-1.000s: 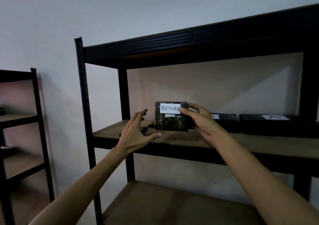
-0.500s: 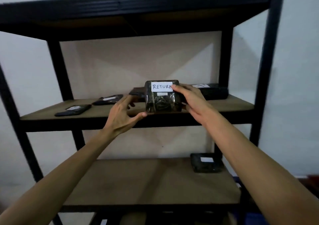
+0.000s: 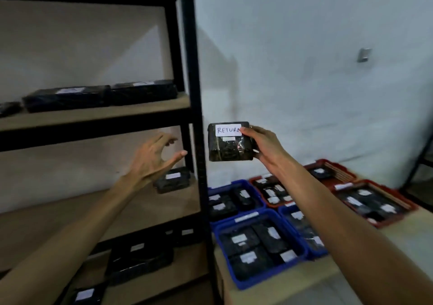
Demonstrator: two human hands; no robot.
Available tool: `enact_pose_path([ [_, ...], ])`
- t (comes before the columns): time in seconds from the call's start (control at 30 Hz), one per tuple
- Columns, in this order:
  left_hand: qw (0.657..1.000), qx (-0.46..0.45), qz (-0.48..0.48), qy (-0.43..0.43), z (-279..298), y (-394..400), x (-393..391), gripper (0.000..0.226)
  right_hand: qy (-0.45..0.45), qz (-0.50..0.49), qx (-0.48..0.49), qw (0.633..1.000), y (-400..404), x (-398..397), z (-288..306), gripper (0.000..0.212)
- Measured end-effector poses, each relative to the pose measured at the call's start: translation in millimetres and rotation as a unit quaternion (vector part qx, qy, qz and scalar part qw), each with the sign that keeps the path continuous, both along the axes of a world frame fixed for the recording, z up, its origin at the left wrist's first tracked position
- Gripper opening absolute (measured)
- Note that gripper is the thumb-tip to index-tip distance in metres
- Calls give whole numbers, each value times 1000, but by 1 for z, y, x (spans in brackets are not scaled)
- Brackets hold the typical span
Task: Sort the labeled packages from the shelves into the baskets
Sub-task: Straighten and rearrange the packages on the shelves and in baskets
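Note:
My right hand [image 3: 264, 144] grips a small dark plastic-wrapped package [image 3: 228, 147] by its right edge, holding it upright in the air. Its white label reads RETURN. My left hand [image 3: 153, 158] hovers empty to the left of it, fingers spread, in front of the black shelf post [image 3: 196, 117]. Below and to the right stand blue baskets [image 3: 219, 231] and red baskets [image 3: 351, 177] on a low surface, each holding several dark labelled packages.
The black metal shelf unit fills the left side. Two long dark packages [image 3: 100, 95] lie on its upper board, one package [image 3: 173, 180] on the middle board, more packages [image 3: 140, 260] on the lower boards. A pale wall stands behind the baskets.
The view has swung right and down from the shelf to the baskets. The RETURN package has come off the shelf, carried right past the post. My left hand has let go and trails behind.

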State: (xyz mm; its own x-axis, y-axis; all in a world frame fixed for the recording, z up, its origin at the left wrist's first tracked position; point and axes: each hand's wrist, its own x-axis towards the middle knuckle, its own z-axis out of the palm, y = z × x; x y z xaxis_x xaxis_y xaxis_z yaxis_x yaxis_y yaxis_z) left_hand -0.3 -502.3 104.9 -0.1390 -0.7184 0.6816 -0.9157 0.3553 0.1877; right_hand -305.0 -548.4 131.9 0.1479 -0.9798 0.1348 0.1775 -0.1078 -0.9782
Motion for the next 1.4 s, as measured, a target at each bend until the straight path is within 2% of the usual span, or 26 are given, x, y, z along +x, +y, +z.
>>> enact_pose_path([
  [0.37,987,136,-78,22,-79,-119,-184,61,-21,-170,92,981,-23,-198,-68,47],
  [0.5,978,179,-106,5,-102,-185,-245,68,-24,-222,115,968,-63,-252,-81,43],
  [0.67,967,216,-135,2,-122,-272,-310,61,-15,-267,126,955,-134,-303,-99,43],
  [0.77,955,251,-159,13,-134,-325,-346,57,1,-277,150,949,-182,-331,-112,45],
  [0.9,943,281,-178,24,-153,-392,-388,56,11,-291,172,941,-235,-367,-130,34],
  [1.1,924,336,-182,25,-188,-466,-452,58,2,-305,218,927,-318,-427,-162,29],
  [1.2,918,356,-177,12,-209,-498,-481,53,10,-302,227,926,-367,-456,-184,38],
  [1.27,912,373,-171,5,-227,-525,-502,57,19,-294,230,928,-405,-478,-200,48],
  [1.4,900,412,-142,12,-266,-576,-543,70,45,-257,242,935,-483,-524,-230,44],
])
